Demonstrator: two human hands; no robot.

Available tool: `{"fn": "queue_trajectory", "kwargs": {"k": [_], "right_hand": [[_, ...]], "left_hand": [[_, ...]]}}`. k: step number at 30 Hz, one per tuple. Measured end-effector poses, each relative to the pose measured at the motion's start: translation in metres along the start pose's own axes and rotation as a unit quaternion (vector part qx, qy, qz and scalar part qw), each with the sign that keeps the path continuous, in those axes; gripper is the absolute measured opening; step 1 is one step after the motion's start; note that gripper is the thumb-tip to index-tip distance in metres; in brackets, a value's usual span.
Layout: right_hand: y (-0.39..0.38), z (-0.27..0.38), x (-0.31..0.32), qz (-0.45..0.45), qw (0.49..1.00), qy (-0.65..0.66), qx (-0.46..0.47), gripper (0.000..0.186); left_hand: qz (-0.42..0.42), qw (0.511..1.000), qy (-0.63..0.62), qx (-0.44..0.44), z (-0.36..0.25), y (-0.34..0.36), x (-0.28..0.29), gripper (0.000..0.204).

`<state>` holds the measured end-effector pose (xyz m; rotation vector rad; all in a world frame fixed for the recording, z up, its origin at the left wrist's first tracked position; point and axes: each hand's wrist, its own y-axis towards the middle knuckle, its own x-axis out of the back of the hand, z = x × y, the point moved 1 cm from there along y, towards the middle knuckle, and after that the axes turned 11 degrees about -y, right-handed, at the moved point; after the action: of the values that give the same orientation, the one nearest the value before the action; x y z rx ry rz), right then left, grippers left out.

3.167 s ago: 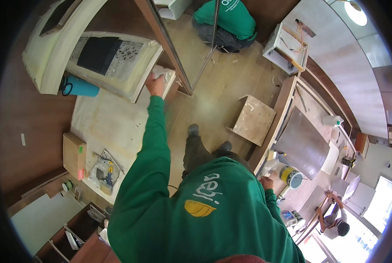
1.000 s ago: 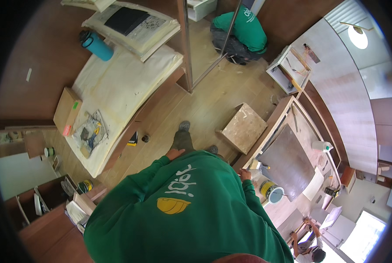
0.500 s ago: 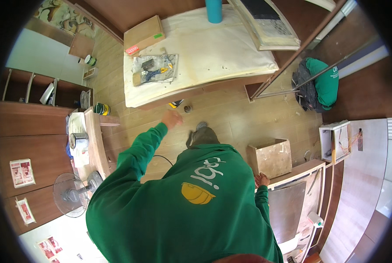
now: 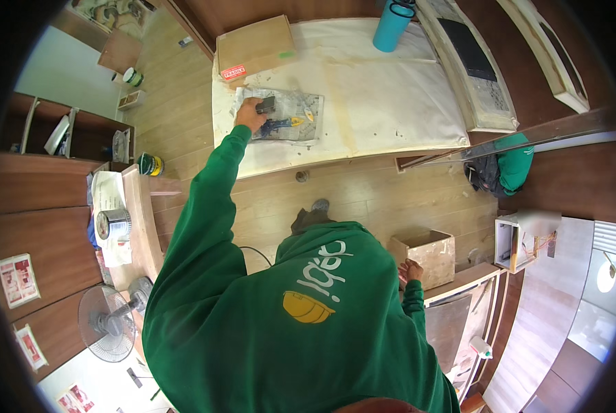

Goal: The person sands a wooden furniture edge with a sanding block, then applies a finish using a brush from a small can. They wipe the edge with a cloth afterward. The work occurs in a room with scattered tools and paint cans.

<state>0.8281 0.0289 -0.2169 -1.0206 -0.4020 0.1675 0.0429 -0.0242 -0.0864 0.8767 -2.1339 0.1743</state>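
At the newspaper [image 4: 301,103] on the far cloth-covered table, my left hand [image 4: 251,117] is closed on a dark rectangular block [image 4: 266,104]. Just below that hand lie brushes [image 4: 277,126] with blue and yellow on them, partly covered by my fingers. A small pale tool [image 4: 309,114] rests on the same paper. My right hand [image 4: 410,270] is down at my right side, against the left edge of an open-topped wooden box [image 4: 432,258]. Its fingers are slightly bent and apart, and nothing shows in them.
A cardboard box [image 4: 256,48] and a blue bottle [image 4: 393,27] stand on the table. At left are a metal can [image 4: 113,224] and a fan [image 4: 108,322]. A small dark cup [image 4: 301,177] sits on the floor. Another person in green [image 4: 514,165] crouches at far right.
My left hand has reached forward from above the floor to the newspaper and taken hold of the dark block. The right hand has moved slightly up along the wooden box.
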Motion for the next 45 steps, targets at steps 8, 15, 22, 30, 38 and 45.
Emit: {"fn": "queue_trajectory", "kwargs": {"k": [8,15,22,30,38,45], "right_hand": [[-0.040,0.020,-0.054,-0.025,1.000,0.000,0.014,0.028],[-0.063,-0.022,-0.057,-0.058,0.995,0.036,-0.076,0.021],[-0.086,-0.049,-0.089,-0.089,0.994,0.032,-0.062,0.028],[-0.117,-0.058,-0.151,-0.106,0.947,-0.302,-0.021,0.047],[-0.149,-0.166,-0.174,-0.071,0.981,-0.169,-0.059,0.051],[-0.177,-0.297,-0.184,-0.133,0.974,-0.153,0.103,0.046]], "left_hand": [[0.118,0.986,0.111,0.037,0.018,0.039,-0.010,0.072],[-0.001,0.999,-0.004,-0.036,-0.008,0.040,0.016,0.061],[0.080,0.984,0.025,-0.157,-0.025,0.020,0.008,0.065],[0.266,0.950,-0.141,-0.088,-0.140,-0.087,-0.017,0.029],[0.662,0.714,-0.228,0.025,-0.246,-0.249,-0.074,0.033],[0.801,0.555,-0.219,0.052,-0.243,-0.324,-0.101,0.040]]}}
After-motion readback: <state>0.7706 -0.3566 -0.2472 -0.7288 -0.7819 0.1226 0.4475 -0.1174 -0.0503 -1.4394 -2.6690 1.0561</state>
